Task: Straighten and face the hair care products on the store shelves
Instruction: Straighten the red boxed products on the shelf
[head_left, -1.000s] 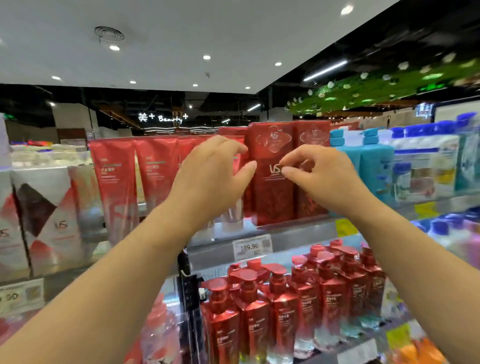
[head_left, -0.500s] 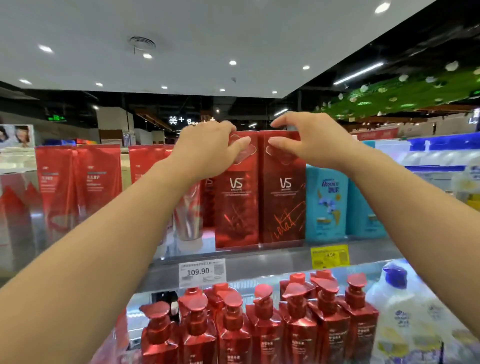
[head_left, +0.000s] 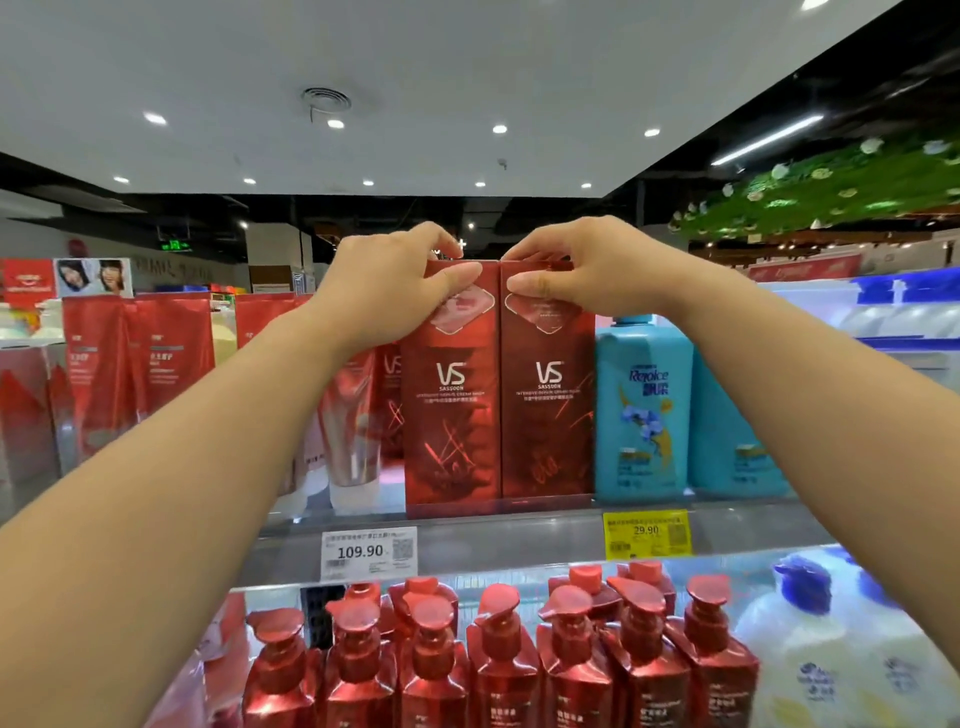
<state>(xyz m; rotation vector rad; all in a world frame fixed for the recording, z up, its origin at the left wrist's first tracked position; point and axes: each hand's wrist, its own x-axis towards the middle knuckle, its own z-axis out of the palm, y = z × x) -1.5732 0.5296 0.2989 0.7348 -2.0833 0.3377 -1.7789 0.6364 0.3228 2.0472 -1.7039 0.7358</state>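
Two tall red VS Sassoon boxes stand side by side on the top shelf (head_left: 519, 535), labels facing me. My left hand (head_left: 389, 291) pinches the top of the left red box (head_left: 449, 415), thumb on its front and fingers over its top edge. My right hand (head_left: 587, 275) grips the top of the right red box (head_left: 548, 415) the same way. Both boxes stand upright and touch each other.
Blue Rejoice bottles (head_left: 644, 405) stand just right of the boxes. Red and silver tubes (head_left: 353, 426) and red pouches (head_left: 135, 358) stand to the left. Several red pump bottles (head_left: 498, 665) fill the shelf below, with white bottles (head_left: 831, 654) at right. Price tags (head_left: 369, 551) hang on the shelf edge.
My view has shifted right and closer to the boxes. Both hands rose from the boxes' fronts to their top edges, and the two boxes now stand flush and square.
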